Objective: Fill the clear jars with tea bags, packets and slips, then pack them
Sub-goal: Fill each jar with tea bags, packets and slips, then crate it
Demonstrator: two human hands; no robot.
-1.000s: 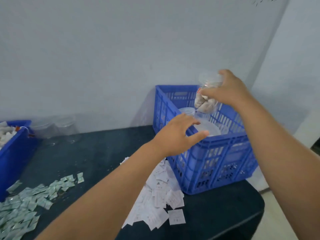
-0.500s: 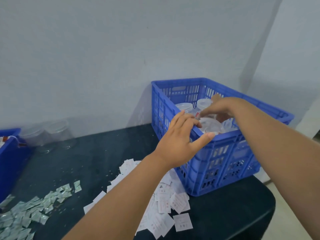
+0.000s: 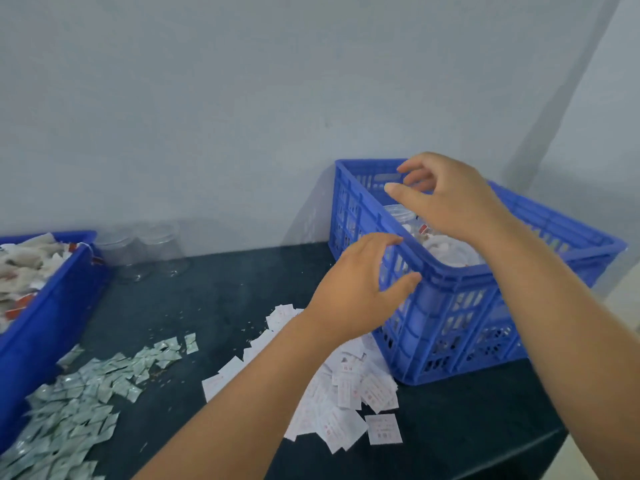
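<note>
A blue slatted crate (image 3: 450,289) stands on the right of the dark table and holds filled clear jars (image 3: 453,252) with white lids. My right hand (image 3: 446,199) hovers above the crate with loosely curled fingers, holding nothing. My left hand (image 3: 360,289) is at the crate's near left rim, fingers curved beside the wall; whether it touches the rim is unclear. Two empty clear jars (image 3: 145,251) stand against the back wall. White printed slips (image 3: 346,393) lie in a heap in front of the crate. Small silvery packets (image 3: 79,403) are scattered at the lower left.
A blue tray (image 3: 45,317) of tea bags (image 3: 24,268) sits at the left edge. The table's edge (image 3: 519,455) falls away at the lower right. A grey wall stands behind everything.
My right hand lowered a filled jar into the crate, let it go and rose out empty. My left hand stayed by the crate's rim. The view shifted right.
</note>
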